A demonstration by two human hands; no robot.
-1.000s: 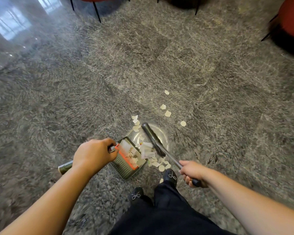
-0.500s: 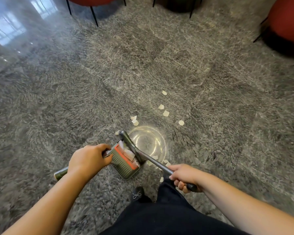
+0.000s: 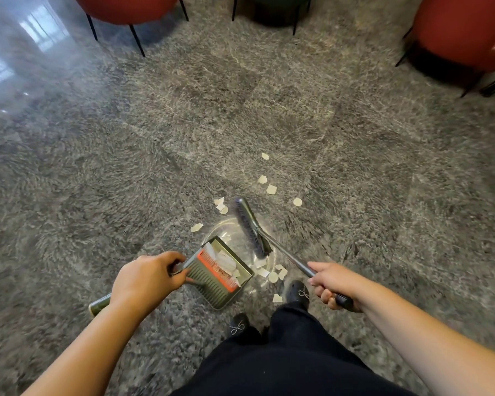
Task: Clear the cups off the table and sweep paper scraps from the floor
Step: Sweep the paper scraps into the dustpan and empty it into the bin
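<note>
the scene is evenly and brightly lit, with soft daylight. window reflections (image 3: 40, 27) glare off the polished floor (image 3: 355, 138) far up and to the left of the left grip (image 3: 147, 277), washing that corner pale and hazy. a round bright ring of reflected light (image 3: 235, 230) sits on the floor between the two grips, just ahead of them. shadows are soft and short; darker pools lie under the chairs (image 3: 463, 27) far ahead of the right grip (image 3: 333, 284). the wide lens bends the edges, stretching both forearms outward. the outer floor texture smears with blur, while the centre near the grips stays fairly sharp.
</note>
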